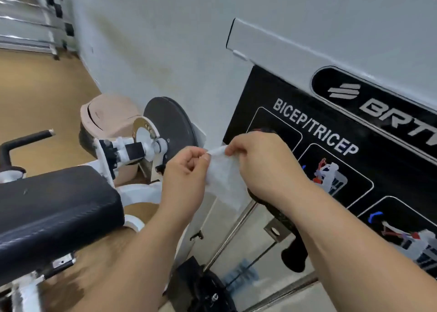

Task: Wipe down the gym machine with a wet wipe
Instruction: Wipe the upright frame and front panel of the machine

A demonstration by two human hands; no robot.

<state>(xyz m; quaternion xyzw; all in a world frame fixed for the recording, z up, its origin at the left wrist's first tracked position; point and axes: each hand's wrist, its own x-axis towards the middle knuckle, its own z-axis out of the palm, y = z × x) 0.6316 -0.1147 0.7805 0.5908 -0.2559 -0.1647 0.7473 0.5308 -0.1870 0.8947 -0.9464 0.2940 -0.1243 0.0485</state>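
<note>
1. the wet wipe is hanging in the air between the two hands. it is in front of the gym machine and touching no part of it, with the black instruction panel just to its right and the black disc to its left.
2. the left hand is pinching one end of the wipe's top edge between thumb and curled fingers. its grip is closed on the cloth and nothing else.
3. the right hand is pinching the other end of that edge, with its grip likewise closed on the wipe alone.
4. as i am judging it, the wipe is handling as a thin, limp, very light sheet. being damp, it is probably clinging to itself and to skin. it is holding no shape of its own and is likely to tear under a hard pull.
5. for opening it, the corners of the top edge are looking like the right places to hold. for wiping, bunching it under flat fingers is looking safer than a fingertip pinch.
6. the top edge is stretching roughly level from hand to hand. the long axis is running down from it, leaning slightly right, with the free lower end pointing at the floor beside the right forearm. it is looking creased, and i cannot tell how many layers there are.
7. the black pad is lying to the left, well apart from the wipe.
</note>
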